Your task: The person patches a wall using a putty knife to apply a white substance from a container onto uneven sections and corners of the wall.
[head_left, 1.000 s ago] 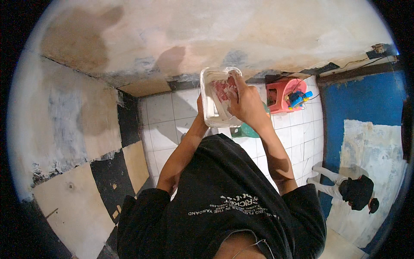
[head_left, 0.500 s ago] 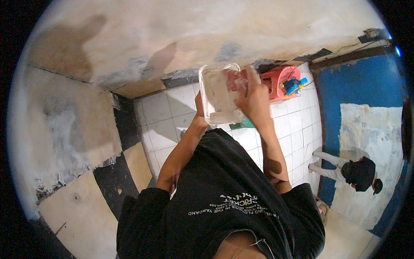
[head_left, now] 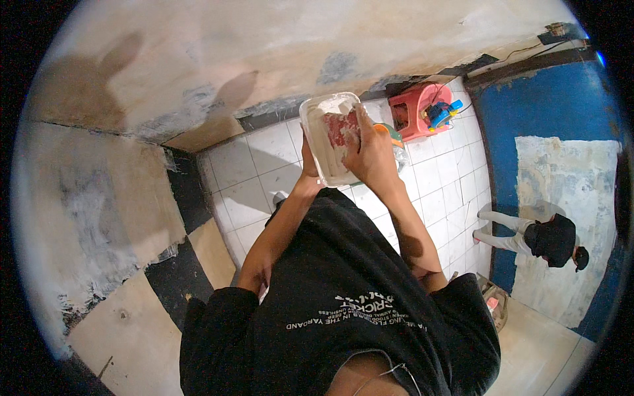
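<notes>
My left hand (head_left: 308, 165) holds a shallow rectangular white tub (head_left: 325, 158) from its left side and below, its fingers mostly hidden behind it. Whitish paste coats the inside of the tub. A flat red putty spreader (head_left: 340, 127), smeared with the same paste, is gripped in my right hand (head_left: 371, 152). The spreader lies over the inside of the tub, and paste clings to my right fingers.
A patched wall (head_left: 264, 46) rises just ahead. On the white tiled floor (head_left: 228, 188) stands a pink plastic stool (head_left: 403, 113) bearing a blue-and-yellow tool (head_left: 441, 113). Another person (head_left: 551, 241) is at the right, by a blue wall (head_left: 548, 99) with a whitish patch.
My right hand has brought the red spreader leftward from the tub's right side to over its middle. The tub has shifted slightly left and its opening looks narrower.
</notes>
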Action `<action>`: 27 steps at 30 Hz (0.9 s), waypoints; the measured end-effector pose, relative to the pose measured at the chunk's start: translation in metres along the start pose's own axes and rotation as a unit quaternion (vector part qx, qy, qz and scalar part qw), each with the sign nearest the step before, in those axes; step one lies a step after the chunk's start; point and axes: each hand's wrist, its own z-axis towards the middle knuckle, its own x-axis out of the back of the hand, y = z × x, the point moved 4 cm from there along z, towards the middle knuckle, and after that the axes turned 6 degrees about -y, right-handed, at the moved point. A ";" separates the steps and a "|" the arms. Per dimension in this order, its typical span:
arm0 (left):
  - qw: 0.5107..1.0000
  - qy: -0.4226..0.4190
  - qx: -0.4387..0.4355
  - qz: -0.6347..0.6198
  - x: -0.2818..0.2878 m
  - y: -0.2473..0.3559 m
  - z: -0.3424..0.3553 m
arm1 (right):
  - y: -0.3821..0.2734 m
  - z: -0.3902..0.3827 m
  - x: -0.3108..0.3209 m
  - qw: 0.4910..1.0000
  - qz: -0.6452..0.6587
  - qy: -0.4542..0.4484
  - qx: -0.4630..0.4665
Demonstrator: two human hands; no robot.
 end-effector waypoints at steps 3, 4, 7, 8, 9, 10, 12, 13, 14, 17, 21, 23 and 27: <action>1.000 0.010 0.015 0.005 0.000 0.000 -0.001 | -0.006 -0.004 0.015 0.997 0.003 0.064 0.036; 0.999 0.042 0.029 0.005 0.002 0.002 -0.004 | 0.002 -0.003 0.019 0.996 0.002 0.089 0.019; 0.997 0.061 0.015 0.038 -0.006 0.004 -0.003 | 0.013 -0.003 0.017 0.997 0.006 0.074 -0.036; 0.997 0.056 0.000 0.057 -0.007 0.006 -0.002 | 0.014 -0.003 0.011 0.997 0.011 0.054 -0.054; 0.995 0.036 -0.016 0.091 -0.003 0.007 -0.004 | 0.012 -0.005 0.006 0.998 0.017 0.065 -0.006; 0.994 0.038 -0.020 0.103 -0.001 0.007 -0.003 | 0.009 -0.005 0.006 0.997 0.026 0.069 0.001; 0.989 0.048 -0.037 0.133 0.001 0.012 -0.003 | -0.003 -0.004 0.010 0.996 0.051 0.069 0.020; 0.984 0.057 -0.055 0.161 0.007 0.016 -0.005 | -0.010 -0.005 0.021 0.990 0.127 0.056 -0.026; 0.978 0.065 -0.070 0.186 0.009 0.017 -0.005 | -0.010 -0.006 0.031 0.989 0.032 0.138 0.034; 0.983 0.064 -0.072 0.158 0.003 0.020 -0.005 | 0.000 -0.007 0.038 0.971 0.155 0.179 -0.028; 0.993 0.071 -0.065 0.072 -0.003 0.017 -0.002 | 0.015 -0.014 0.023 0.969 0.138 0.203 -0.022; 0.990 0.093 -0.073 0.076 -0.011 0.017 -0.004 | 0.006 -0.021 0.018 0.970 0.139 0.195 -0.036; 0.981 0.126 -0.091 0.114 -0.007 0.019 -0.004 | -0.002 -0.022 0.001 0.985 0.102 0.133 -0.030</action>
